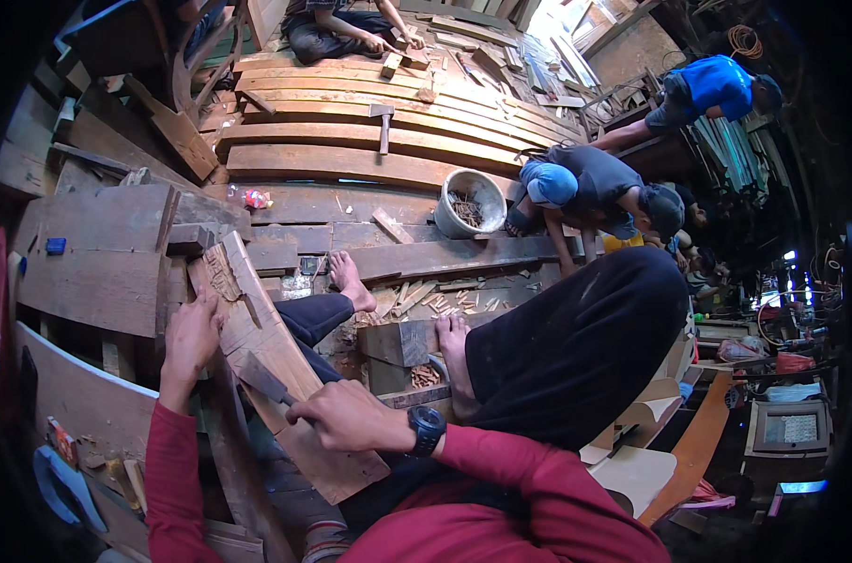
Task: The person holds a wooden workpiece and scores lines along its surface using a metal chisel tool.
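A thick pale wooden board slants across my lap, its far end rough and hollowed. My left hand is closed on the far left edge of the board; part of the fingers is hidden. In my right hand is a short-handled tool with a broad flat metal blade, a knife or chisel, I cannot tell which. The blade lies over the board's face, pointing up and left toward my left hand.
Long timber beams lie ahead, with a hammer on them. A bucket of small sticks stands by a crouching person. Wood offcuts lie around my bare feet. Another person works at the far side. A blue-shirted person bends at far right.
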`<control>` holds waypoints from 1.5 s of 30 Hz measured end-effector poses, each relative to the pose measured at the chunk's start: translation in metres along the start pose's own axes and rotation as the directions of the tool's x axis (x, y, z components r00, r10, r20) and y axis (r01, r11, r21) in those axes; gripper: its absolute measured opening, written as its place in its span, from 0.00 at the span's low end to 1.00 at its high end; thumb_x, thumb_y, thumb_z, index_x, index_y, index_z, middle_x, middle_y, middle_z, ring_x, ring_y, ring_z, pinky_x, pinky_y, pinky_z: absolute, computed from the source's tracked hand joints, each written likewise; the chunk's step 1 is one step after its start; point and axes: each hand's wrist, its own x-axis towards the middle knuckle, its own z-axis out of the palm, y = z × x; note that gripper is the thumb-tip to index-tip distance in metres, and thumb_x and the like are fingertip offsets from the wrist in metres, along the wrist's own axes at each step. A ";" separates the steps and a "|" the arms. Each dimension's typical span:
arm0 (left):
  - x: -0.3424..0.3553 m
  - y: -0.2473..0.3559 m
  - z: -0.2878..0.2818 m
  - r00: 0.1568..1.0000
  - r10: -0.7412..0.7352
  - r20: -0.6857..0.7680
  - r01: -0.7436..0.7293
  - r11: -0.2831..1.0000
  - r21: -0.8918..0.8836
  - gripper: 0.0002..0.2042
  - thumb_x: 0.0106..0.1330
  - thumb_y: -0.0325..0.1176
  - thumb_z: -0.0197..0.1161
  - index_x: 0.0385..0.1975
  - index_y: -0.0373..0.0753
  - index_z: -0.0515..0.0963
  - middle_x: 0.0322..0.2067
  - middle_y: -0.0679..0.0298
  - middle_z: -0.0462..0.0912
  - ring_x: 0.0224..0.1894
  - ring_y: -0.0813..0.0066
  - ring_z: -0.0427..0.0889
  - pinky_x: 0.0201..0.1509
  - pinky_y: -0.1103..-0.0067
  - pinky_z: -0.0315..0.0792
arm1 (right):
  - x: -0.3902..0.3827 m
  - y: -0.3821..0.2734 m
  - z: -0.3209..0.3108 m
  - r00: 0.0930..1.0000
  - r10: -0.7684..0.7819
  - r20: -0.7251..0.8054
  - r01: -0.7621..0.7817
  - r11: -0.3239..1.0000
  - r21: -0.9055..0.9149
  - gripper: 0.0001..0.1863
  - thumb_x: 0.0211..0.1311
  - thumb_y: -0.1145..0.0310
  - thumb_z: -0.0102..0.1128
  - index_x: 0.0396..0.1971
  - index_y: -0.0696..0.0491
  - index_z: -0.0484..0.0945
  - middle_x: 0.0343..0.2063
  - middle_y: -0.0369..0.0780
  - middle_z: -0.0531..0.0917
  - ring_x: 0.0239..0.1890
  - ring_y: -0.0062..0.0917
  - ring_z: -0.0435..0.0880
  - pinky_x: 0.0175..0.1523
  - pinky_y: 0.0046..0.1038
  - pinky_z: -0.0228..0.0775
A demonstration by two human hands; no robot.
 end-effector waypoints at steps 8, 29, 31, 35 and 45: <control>-0.002 0.000 0.001 1.000 -0.005 -0.006 0.005 1.000 -0.009 0.15 0.66 0.35 0.61 0.50 0.37 0.78 0.61 0.45 0.73 0.49 0.44 0.81 0.53 0.59 0.77 | 0.001 -0.005 -0.006 1.000 0.000 0.029 -0.001 1.000 0.022 0.20 0.41 0.73 0.55 0.39 0.49 0.84 0.17 0.48 0.80 0.23 0.45 0.82 0.29 0.43 0.71; 0.000 -0.007 0.005 0.998 0.047 -0.038 -0.048 0.998 -0.035 0.17 0.65 0.33 0.61 0.53 0.37 0.77 0.61 0.45 0.73 0.49 0.43 0.81 0.53 0.59 0.77 | 0.004 -0.019 -0.014 0.987 0.002 0.163 -0.008 0.999 0.031 0.18 0.45 0.72 0.59 0.41 0.50 0.83 0.23 0.46 0.83 0.29 0.43 0.84 0.34 0.42 0.73; -0.002 0.002 -0.001 1.000 0.018 -0.011 -0.018 0.999 -0.032 0.17 0.65 0.33 0.61 0.53 0.37 0.77 0.61 0.45 0.73 0.49 0.43 0.81 0.53 0.59 0.77 | 0.001 -0.005 -0.004 0.990 -0.014 0.141 0.007 0.999 0.049 0.19 0.45 0.72 0.60 0.42 0.50 0.83 0.23 0.46 0.83 0.29 0.43 0.84 0.34 0.41 0.74; -0.005 0.000 0.002 1.000 0.019 -0.019 -0.019 1.000 -0.022 0.16 0.66 0.34 0.60 0.52 0.36 0.78 0.61 0.46 0.73 0.49 0.44 0.81 0.53 0.59 0.76 | 0.000 -0.003 0.002 0.999 0.006 0.052 -0.006 1.000 -0.001 0.17 0.45 0.72 0.58 0.39 0.51 0.84 0.21 0.46 0.82 0.26 0.44 0.83 0.32 0.41 0.74; -0.003 -0.003 0.003 1.000 0.015 -0.017 -0.016 1.000 -0.023 0.15 0.66 0.33 0.61 0.51 0.36 0.78 0.61 0.46 0.73 0.48 0.44 0.82 0.52 0.60 0.77 | 0.000 -0.014 0.000 0.998 -0.056 0.019 0.055 0.996 0.064 0.21 0.43 0.74 0.57 0.43 0.50 0.83 0.22 0.45 0.82 0.26 0.42 0.82 0.30 0.41 0.72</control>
